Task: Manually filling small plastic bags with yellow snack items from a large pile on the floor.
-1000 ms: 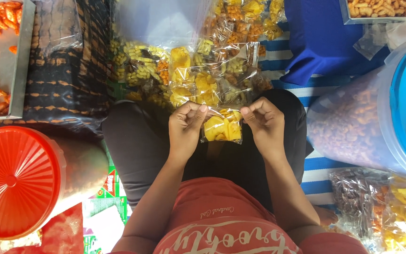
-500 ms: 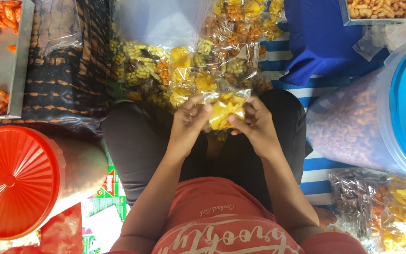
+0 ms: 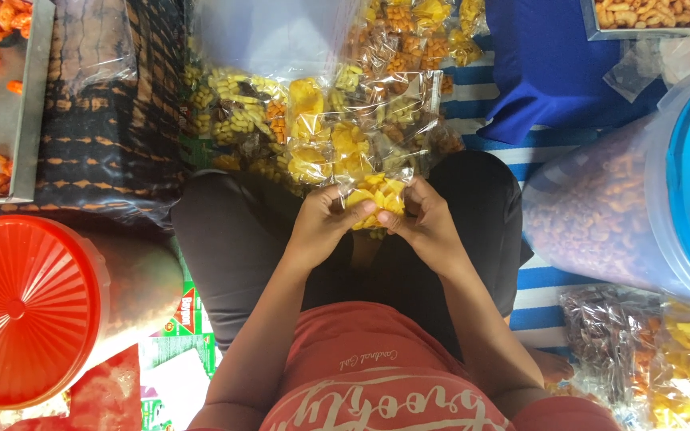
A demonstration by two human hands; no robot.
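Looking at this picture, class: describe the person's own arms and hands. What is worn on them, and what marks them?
Both arms are bare from the shoulder area down; no sleeves reach the forearms. The left hand and right hand wear no gloves, and no rings, watch or bracelets are visible. The arms emerge from a red top with pale lettering.

A heap of sealed snack packets (image 3: 313, 120) lies past my knees (yellow and orange pieces mostly). At my left stands a tub with a red lid (image 3: 21, 307), beyond it a metal tray of orange crackers (image 3: 29, 104). At my right, a clear tub with a blue lid (image 3: 624, 199), near a blue cloth (image 3: 553, 72).
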